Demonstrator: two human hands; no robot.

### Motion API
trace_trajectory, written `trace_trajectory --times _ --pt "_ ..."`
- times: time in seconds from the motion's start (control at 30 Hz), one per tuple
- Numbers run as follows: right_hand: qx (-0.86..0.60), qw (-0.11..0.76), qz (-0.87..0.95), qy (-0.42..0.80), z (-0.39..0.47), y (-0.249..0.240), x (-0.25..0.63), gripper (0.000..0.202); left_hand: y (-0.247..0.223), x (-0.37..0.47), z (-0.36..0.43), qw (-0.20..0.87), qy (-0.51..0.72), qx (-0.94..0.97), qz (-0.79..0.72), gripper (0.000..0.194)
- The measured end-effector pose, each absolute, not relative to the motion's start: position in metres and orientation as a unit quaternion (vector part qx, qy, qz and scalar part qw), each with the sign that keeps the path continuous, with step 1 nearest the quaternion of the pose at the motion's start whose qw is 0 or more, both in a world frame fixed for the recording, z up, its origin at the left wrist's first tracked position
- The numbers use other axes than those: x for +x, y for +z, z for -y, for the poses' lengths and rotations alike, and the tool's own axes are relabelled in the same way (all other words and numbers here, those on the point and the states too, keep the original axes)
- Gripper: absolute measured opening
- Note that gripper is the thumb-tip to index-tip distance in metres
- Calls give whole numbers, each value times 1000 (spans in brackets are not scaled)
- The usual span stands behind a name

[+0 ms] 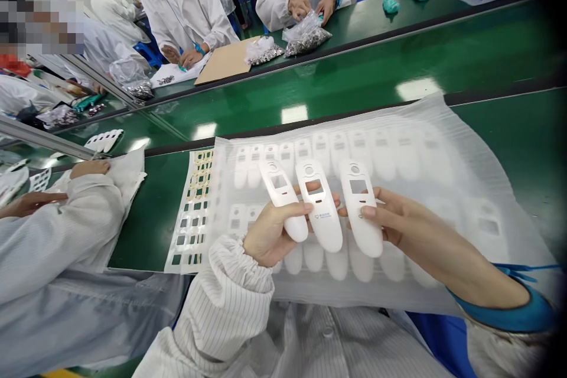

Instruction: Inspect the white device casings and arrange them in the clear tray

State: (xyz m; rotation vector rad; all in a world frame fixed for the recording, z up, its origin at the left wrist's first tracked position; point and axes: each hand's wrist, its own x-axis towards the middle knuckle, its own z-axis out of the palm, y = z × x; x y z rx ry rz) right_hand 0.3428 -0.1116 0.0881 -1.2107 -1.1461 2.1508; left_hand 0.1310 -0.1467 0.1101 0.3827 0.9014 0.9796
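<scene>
My left hand is closed around two white plastic thermometer casings, the left casing and the middle casing, its thumb lying across their fronts. My right hand pinches a third white casing beside them, thumb on its front. Each casing has a round hole at the top, a rectangular window and a small slot below; the middle one bears blue print. Beneath my hands a translucent white foam sheet covers rows of similar casings, seen only dimly through it.
A sheet of yellow-edged adhesive frames lies left of the foam. Beyond runs a green conveyor belt. Across it, co-workers handle bags of small metal parts near a cardboard sheet. A co-worker's sleeve is close on the left.
</scene>
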Motion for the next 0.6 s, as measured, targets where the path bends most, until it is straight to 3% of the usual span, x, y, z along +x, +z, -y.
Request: trace_trajectory --times 0.33,0.6 --pt "-442 243 381 775 123 73 331 56 98 145 152 823 427 165 -336 42" --pt "-516 293 287 752 123 78 361 47 91 122 151 879 370 236 -188 67"
